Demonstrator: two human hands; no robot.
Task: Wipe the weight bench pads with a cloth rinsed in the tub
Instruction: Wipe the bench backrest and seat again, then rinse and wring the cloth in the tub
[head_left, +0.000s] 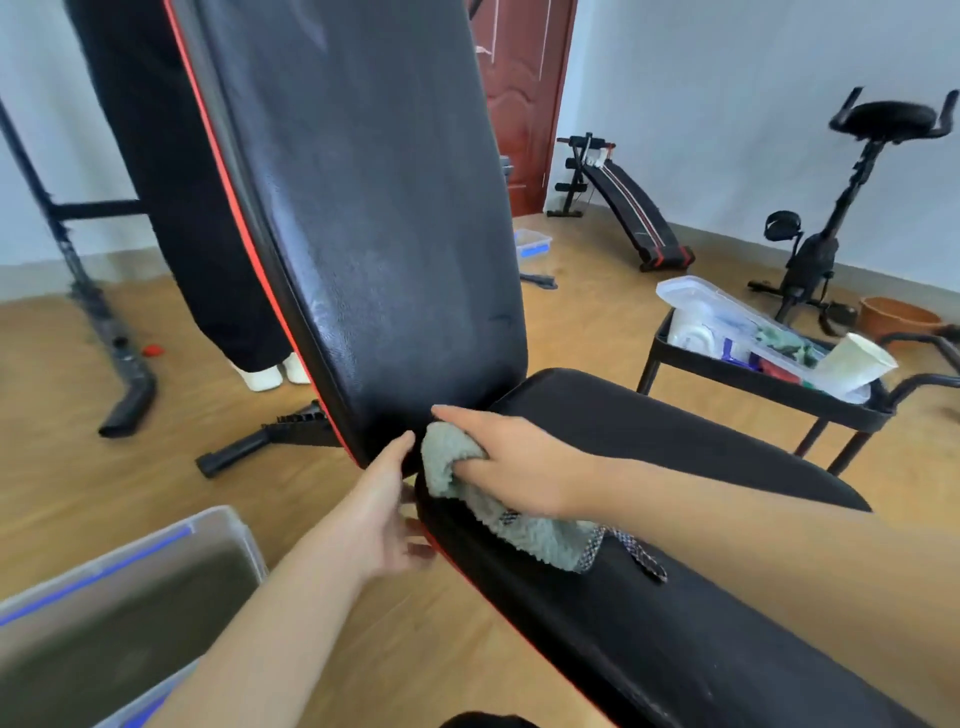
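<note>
At the lower left corner sits the tub (124, 587), clear plastic with blue trim, dark inside, on the wood floor (493, 670). Behind it a black frame leg (111, 332) runs down to the floor, and past that a person's dark trousers (171, 208) and white socks show behind the raised back pad (363, 208), which is tilted steeply and edged in red. The left hand (384, 514) rests at the near edge where back pad meets seat pad (649, 623), thumb up against the back pad's lower rim; its fingers curl under the seat edge, so their grip cannot be told. Just right of it, the right hand (514, 462) presses a grey-green cloth (498, 509) into the gap between the pads, forefinger stretched out straight, the other fingers bunched into the cloth. The cloth trails onto the seat pad. Farther right stands a black cart (769, 387) holding containers and a paper cup (852, 364), with a sit-up bench (628, 208) and an exercise bike (831, 223) near the wall.
</note>
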